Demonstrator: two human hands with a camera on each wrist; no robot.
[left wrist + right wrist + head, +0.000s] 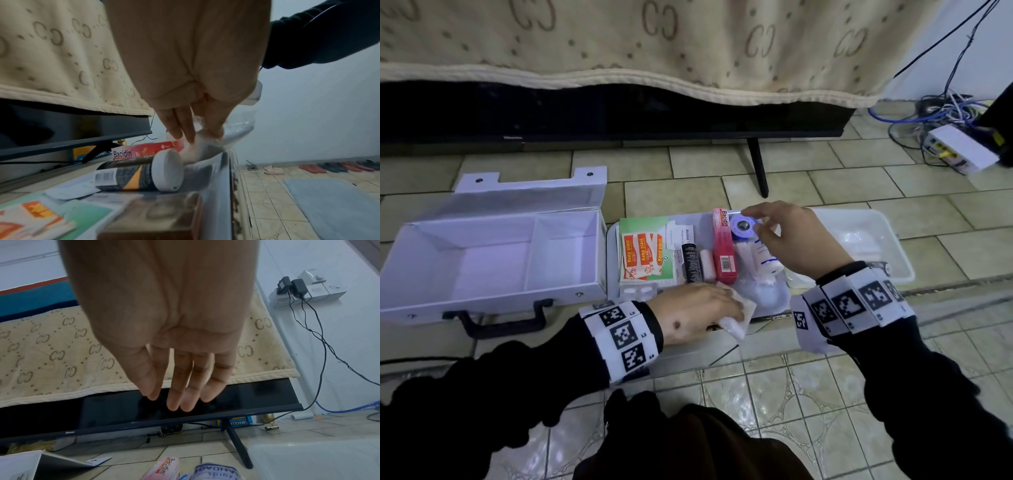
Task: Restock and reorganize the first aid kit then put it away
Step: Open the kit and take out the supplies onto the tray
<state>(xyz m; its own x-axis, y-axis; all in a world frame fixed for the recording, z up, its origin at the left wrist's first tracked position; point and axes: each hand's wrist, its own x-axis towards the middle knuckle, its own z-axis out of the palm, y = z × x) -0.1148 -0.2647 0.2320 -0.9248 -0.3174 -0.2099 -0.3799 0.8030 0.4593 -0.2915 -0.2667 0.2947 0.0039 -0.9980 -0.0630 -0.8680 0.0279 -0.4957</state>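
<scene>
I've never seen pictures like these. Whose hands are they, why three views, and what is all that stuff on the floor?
No machine here: a person kneels on a tiled floor, wearing a camera on the head and one on each wrist. The patterned bands are on the wrists.

The big picture is the head view, looking down. The other two look along each palm toward the fingers.

At the left stands the white first aid case, open and with nothing inside. Beside it a clear tray holds supplies: plaster packets, a pink Bacidin box, a dark tube, a blue-and-white tape roll and a white bottle.

The left hand grips a white gauze-like pad at the tray's near edge. The right hand hangs open over the tape roll, holding nothing.
</scene>
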